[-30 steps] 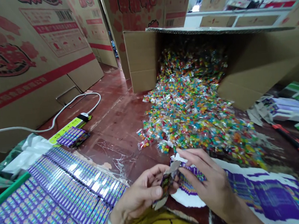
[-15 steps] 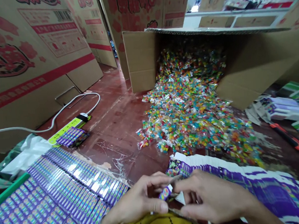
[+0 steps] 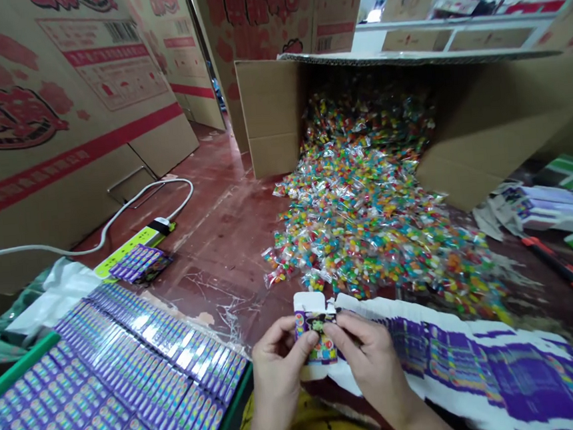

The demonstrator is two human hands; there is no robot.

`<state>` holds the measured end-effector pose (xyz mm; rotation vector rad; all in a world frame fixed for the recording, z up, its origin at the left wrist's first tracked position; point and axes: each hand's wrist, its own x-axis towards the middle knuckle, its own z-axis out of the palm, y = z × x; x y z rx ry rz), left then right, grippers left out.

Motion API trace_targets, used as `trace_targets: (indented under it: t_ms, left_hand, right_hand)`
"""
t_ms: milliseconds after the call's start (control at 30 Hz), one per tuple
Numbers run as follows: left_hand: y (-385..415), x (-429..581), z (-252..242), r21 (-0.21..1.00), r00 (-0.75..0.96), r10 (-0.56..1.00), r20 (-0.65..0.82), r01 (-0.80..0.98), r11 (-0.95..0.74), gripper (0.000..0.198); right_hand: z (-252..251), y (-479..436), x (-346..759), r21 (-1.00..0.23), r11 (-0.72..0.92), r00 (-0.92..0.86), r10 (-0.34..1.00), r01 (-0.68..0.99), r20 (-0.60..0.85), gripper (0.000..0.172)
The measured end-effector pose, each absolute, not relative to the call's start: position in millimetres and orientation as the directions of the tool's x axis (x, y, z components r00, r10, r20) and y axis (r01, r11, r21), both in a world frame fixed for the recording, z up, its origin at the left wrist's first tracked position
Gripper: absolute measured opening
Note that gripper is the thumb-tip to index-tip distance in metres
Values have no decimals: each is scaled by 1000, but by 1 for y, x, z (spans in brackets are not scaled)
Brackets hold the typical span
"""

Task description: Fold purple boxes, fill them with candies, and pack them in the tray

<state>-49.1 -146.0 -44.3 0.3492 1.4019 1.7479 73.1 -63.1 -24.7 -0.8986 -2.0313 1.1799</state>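
Note:
Between both hands is a small purple candy box [image 3: 323, 353] with its white end flaps sticking out at top and bottom. My left hand [image 3: 282, 369] pinches its left side, thumb across the printed front. On the right edge, my right hand [image 3: 372, 358] grips it with thumb and fingers. Just beyond and to the right lies a long row of flat purple-and-white box blanks [image 3: 460, 360]. Left of my hands, a green tray [image 3: 23, 367] holds rows of purple boxes [image 3: 143, 361].
Ahead, small clear bags of colourful candy [image 3: 361, 215] spill from a tipped carton [image 3: 271, 119] onto the red-brown floor. A power strip [image 3: 124, 250] with a white cable lies left. An orange-black tool [image 3: 565, 267] and more packaging [image 3: 556, 205] lie right. Big cartons [image 3: 56, 101] stand behind.
A small closed-looking box end was between my hands; now a candy box with extended flaps is held upright. Both hands have turned, and the left has drawn back from the tray.

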Motion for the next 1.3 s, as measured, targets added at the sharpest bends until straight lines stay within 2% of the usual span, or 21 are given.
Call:
trace_targets:
  t_ms: [100,167,267,433,567,667,733,833,900,1067,1133,1300]
  left_hand:
    - [-146,-46,-43,933,-684,704,-189,-350,-89,51]
    - [-148,-46,-40,945,-659,735,-159,-316,-79,58]
    - [-152,-52,-39,950,-517,842,-151,-312,-21,52]
    - [-158,-68,-38,965,-309,940,-143,-256,63,32]
    - [-160,-72,-35,991,-320,944,-74,-132,33,24]
    - [-159,-68,-33,971,-359,928,-99,-241,10,24]
    - [-159,-65,-32,943,-391,912,-126,-331,-12,26]
    - [-158,-63,-31,923,-413,898,-148,-384,-24,26]
    - [-158,-63,-31,928,-428,890,-158,-372,-14,26]
    - [-163,-66,-34,965,-435,890,-133,-263,16,24]
    - [-165,-67,-34,974,-409,906,-111,-224,18,25]
    - [-167,-69,-29,980,-362,925,-119,-195,50,32]
  right_hand:
    - [-34,-62,70,-924,316,-520,838,217,164,17]
    - [-37,-61,70,-932,314,-489,851,183,191,30]
    - [-40,-60,72,-917,372,-517,818,142,251,35]
    - [-35,-57,73,-920,368,-570,788,131,234,12]
    - [-31,-54,72,-909,403,-597,758,109,265,10]
    - [-34,-52,69,-959,283,-565,795,25,220,2]
    - [-34,-50,68,-973,231,-554,806,-25,206,7]
    - [-27,-46,66,-966,249,-631,740,-65,233,13]
    - [-19,-44,65,-979,196,-677,714,-48,176,17]
    - [-5,-35,65,-987,-25,-727,673,161,-136,14]
    - [-5,-29,66,-979,-37,-753,633,199,-177,14]
    - [-3,-18,67,-979,-6,-794,585,204,-169,18]
